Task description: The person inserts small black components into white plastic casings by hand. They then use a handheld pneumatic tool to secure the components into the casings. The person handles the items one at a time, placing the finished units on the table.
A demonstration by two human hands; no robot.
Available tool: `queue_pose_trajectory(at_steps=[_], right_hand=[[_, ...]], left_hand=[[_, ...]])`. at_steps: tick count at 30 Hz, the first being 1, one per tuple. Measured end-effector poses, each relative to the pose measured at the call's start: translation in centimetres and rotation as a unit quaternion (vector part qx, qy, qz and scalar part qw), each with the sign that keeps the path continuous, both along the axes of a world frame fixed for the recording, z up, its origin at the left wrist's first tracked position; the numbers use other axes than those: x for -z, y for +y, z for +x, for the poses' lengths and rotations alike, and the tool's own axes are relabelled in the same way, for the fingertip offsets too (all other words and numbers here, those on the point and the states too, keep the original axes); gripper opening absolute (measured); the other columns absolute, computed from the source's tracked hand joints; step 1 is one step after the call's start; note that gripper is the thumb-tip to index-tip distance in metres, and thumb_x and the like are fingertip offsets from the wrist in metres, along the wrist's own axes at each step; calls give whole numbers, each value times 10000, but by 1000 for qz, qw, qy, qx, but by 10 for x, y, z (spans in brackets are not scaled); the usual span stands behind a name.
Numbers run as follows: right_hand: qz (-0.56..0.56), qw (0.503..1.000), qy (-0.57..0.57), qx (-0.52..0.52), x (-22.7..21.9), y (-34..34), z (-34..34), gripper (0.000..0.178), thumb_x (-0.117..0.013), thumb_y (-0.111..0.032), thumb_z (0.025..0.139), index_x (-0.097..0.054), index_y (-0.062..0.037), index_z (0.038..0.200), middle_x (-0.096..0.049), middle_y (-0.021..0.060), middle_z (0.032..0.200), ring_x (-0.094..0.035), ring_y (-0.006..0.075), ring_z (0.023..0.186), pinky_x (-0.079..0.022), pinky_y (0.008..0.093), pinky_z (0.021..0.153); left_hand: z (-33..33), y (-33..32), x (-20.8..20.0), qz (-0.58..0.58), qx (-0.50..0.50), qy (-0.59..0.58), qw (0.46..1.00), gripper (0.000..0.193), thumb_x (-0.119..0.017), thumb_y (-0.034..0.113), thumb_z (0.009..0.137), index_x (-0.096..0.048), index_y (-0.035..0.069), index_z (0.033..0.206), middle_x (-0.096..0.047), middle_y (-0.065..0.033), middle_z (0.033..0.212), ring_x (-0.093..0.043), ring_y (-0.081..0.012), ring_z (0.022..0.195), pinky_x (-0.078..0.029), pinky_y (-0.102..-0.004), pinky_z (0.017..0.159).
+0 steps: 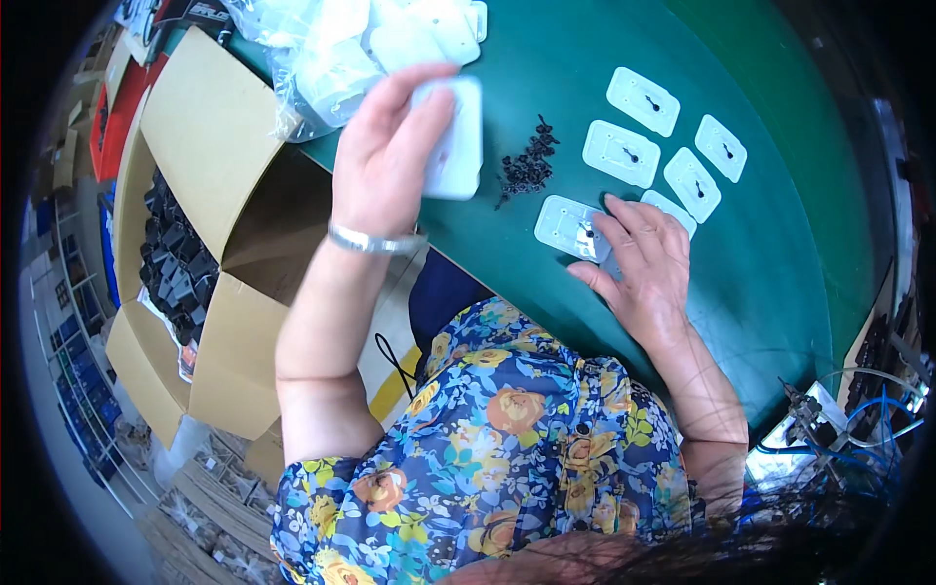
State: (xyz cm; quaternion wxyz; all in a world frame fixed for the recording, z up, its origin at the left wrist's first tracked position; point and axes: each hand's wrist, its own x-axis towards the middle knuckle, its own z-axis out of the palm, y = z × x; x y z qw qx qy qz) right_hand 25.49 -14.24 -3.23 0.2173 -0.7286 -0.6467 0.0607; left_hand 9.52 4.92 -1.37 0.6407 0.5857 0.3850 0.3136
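My left hand [385, 161], raised over the table's left edge, is closed on a white rounded-rectangular plastic plate [460, 146] standing roughly upright. Fingers apart, my right hand [645, 268] rests over similar plates on the green table. Its fingertips are beside a white plate [558, 226] with a small black piece on it, and its palm partly covers another plate [673, 210]. Several more plates, among them one farther off [643, 100], lie with a black piece on each. Between the hands is a heap of small black parts [528, 164].
A clear plastic bag [322, 73] of white plates lies at the far left of the green table [770, 283]. Below the table's left edge stands an open cardboard box [210, 146] holding black parts [175, 263]. Blue cables and a metal device [814, 419] are at the right.
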Motion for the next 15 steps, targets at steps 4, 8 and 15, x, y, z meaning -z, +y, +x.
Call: queue_pose_trajectory(at_steps=[4,8,15], right_hand=[[47,996,71,28,-3,19,2,230,-685,-134,732,-639,-57,944,-617,92,933,-558,279,906,-432,372,802],[40,988,134,70,4,71,7,131,-628,-87,784,-640,-48,909,-607,110,860,-584,300,809,-470,378,690],[-59,983,148,87,-2,90,16,100,-635,-108,783,-656,-37,849,-611,110,823,-603,301,769,-487,389,665]], left_hand=[[-32,-31,15,-127,-56,-62,988,215,-620,42,829,-568,-3,1033,-642,-95,889,-625,-139,795,-497,-251,716],[-30,-38,15,-136,-57,-88,985,206,-633,55,831,-567,12,1022,-628,-65,814,-580,-97,632,-457,-196,533],[-20,-42,17,-67,-17,-9,998,215,-523,96,912,-534,-24,1090,-619,-78,863,-576,-95,612,-453,-187,492]])
